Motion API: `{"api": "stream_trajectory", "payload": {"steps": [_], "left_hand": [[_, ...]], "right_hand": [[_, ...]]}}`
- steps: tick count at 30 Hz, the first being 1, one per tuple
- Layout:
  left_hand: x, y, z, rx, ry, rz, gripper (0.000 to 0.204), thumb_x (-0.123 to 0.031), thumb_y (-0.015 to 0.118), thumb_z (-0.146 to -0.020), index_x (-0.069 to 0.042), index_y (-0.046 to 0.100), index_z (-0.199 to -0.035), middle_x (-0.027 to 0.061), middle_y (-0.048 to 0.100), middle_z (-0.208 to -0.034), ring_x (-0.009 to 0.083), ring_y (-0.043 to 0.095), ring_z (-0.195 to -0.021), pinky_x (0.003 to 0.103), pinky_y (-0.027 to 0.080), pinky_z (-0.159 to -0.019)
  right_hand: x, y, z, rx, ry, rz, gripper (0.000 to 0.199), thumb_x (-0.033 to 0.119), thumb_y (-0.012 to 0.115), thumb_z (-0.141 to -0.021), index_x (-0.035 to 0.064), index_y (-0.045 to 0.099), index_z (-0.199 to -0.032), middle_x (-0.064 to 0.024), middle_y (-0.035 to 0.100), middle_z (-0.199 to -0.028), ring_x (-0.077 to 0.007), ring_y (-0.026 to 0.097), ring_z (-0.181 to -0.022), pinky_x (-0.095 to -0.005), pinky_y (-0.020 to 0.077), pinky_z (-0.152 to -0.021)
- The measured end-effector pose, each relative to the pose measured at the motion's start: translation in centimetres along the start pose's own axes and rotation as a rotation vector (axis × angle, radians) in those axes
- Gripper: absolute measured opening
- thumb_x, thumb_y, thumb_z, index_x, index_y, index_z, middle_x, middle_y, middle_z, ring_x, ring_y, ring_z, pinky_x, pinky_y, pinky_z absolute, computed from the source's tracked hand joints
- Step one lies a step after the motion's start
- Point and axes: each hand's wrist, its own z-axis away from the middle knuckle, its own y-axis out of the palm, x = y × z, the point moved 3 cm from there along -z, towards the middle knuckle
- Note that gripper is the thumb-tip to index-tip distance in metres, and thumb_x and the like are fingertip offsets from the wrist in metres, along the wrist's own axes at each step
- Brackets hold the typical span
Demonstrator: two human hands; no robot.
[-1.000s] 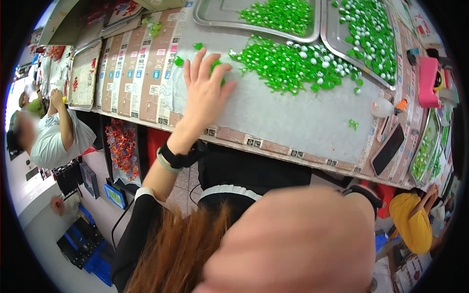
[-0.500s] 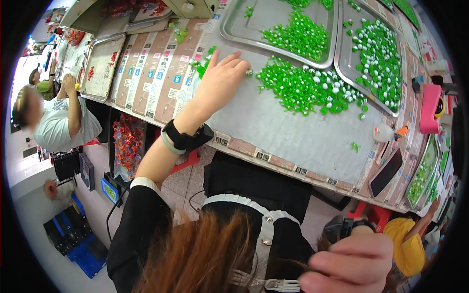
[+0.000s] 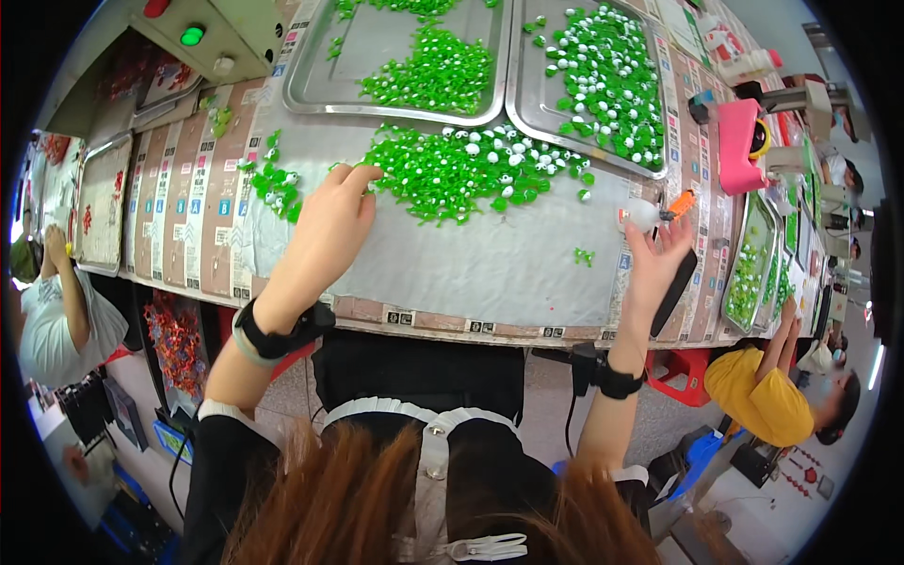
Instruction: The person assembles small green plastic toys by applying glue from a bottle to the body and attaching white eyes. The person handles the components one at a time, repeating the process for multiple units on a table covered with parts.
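My left hand point(image 3: 331, 224) reaches in at the left edge of a loose heap of small green plastic pieces point(image 3: 424, 174), some with white eyeball-like beads. Its fingers are bent together, with a bit of green showing at the tips. To its left lies a smaller cluster of green and white pieces point(image 3: 275, 188). Over at the right, my right hand point(image 3: 657, 262) has its fingers apart beside a small white bottle point(image 3: 643, 215) and an orange-tipped tool point(image 3: 680, 203). A dark phone point(image 3: 675, 294) is partly hidden by that hand.
Two metal trays of green pieces stand behind the heap, one at left point(image 3: 301, 89) and one at right point(image 3: 523, 99). A pink tape dispenser point(image 3: 739, 146) is at the right. One green piece point(image 3: 585, 257) lies alone on the grey sheet. Other people sit at both sides.
My right hand has gone from low near my body up onto the table by the white bottle. My left hand's fingers have bent inward at the heap. The whole view has turned rightward.
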Motion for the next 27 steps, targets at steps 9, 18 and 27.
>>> {"api": "stream_trajectory", "payload": {"steps": [9, 18, 27], "left_hand": [[-2.5, 2.2, 4.5, 0.331, -0.599, 1.798, 0.016, -0.009, 0.050, -0.078, -0.002, 0.051, -0.092, 0.0069, 0.054, -0.087, 0.0157, 0.053, -0.082, 0.025, 0.042, -0.072], [-3.1, 3.9, 5.4, 0.477, -0.756, 2.192, 0.017, -0.008, 0.046, -0.080, -0.003, 0.050, -0.096, 0.0077, 0.055, -0.087, 0.0139, 0.055, -0.076, 0.021, 0.048, -0.068], [-2.9, 3.4, 6.0, 0.468, -0.799, 2.174, 0.013, -0.008, 0.047, -0.080, -0.004, 0.051, -0.092, 0.0085, 0.056, -0.085, 0.0153, 0.057, -0.075, 0.022, 0.049, -0.066]], "right_hand": [[1.9, 0.9, 1.3, 0.220, 0.336, -0.608, 0.029, 0.001, 0.047, -0.076, -0.0060, 0.040, -0.103, -0.0085, 0.052, -0.088, -0.0181, 0.054, -0.078, -0.0274, 0.0421, -0.071], [9.7, 2.1, 9.3, 0.492, 0.346, -0.531, 0.038, 0.004, 0.064, -0.061, -0.0004, 0.042, -0.092, -0.0082, 0.047, -0.089, -0.0137, 0.047, -0.080, -0.0243, 0.0363, -0.075], [12.5, 2.3, 9.5, 0.415, -0.161, -0.394, 0.050, 0.022, 0.074, -0.055, 0.0025, 0.043, -0.090, -0.0073, 0.044, -0.081, -0.0156, 0.044, -0.071, -0.0253, 0.0369, -0.063]]}}
